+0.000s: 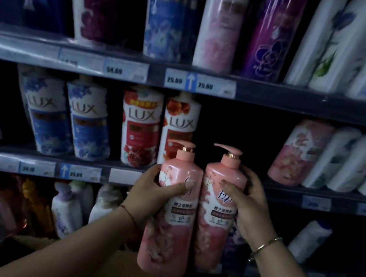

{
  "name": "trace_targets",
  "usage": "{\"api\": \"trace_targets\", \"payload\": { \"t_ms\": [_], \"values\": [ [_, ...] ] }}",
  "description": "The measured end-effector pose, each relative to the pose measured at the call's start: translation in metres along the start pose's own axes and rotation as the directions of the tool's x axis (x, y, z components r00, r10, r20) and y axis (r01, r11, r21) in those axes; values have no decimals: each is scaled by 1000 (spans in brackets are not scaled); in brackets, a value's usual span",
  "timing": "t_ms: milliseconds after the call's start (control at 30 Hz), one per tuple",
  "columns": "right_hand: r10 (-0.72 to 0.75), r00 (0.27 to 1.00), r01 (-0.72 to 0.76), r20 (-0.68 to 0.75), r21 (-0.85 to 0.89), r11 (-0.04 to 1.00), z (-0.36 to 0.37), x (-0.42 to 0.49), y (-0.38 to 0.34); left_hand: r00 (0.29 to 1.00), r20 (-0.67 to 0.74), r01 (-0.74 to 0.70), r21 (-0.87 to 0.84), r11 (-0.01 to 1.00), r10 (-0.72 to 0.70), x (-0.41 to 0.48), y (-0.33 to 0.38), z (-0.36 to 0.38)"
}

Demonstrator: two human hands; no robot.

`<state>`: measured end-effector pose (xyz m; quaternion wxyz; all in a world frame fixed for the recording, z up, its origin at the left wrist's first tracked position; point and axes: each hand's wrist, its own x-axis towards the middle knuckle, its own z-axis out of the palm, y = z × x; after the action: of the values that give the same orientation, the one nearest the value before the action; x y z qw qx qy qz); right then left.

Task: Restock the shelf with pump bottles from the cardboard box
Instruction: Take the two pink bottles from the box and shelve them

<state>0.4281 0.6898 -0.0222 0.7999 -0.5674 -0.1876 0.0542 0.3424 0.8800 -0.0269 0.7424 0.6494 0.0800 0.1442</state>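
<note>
Two pink pump bottles are held upright side by side in front of the shelves. My left hand [157,189] grips the left pink bottle [168,232] around its upper body. My right hand [243,203] grips the right pink bottle [213,234] the same way. Their pump heads reach up in front of a dark gap [235,137] on the middle shelf [123,175], between red LUX bottles [139,126] and a pink-and-white bottle [297,151]. The open cardboard box [113,268] sits below my forearms at the bottom of the view.
The top shelf [279,96] carries a dense row of tall bottles with price tags on its edge. Blue LUX bottles [70,115] stand at the middle left and white bottles [353,163] lean at the right. Smaller bottles [65,210] fill the lowest shelf.
</note>
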Motion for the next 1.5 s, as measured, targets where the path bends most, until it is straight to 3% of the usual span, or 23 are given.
{"api": "trace_targets", "payload": {
  "t_ms": [233,533,767,933,1133,1500],
  "values": [
    [-18,999,18,-35,2,1000,-47,63,-33,996,-85,-11,-44,999,8,54,19,70],
    [-78,997,76,25,64,995,-79,126,-62,991,-126,-52,-114,992,38,113,48,117],
    [-84,995,80,47,85,993,-85,148,-69,986,-155,-79,-110,991,62,130,61,123],
    [-111,987,102,112,81,991,-86,154,-76,976,-154,-164,-58,985,154,133,67,124],
    [-140,986,131,94,102,986,-87,158,-79,946,-180,-272,6,962,269,138,65,122],
    [-194,971,193,141,19,981,-77,174,-77,951,-160,-257,60,964,264,154,51,118]
  ]
}}
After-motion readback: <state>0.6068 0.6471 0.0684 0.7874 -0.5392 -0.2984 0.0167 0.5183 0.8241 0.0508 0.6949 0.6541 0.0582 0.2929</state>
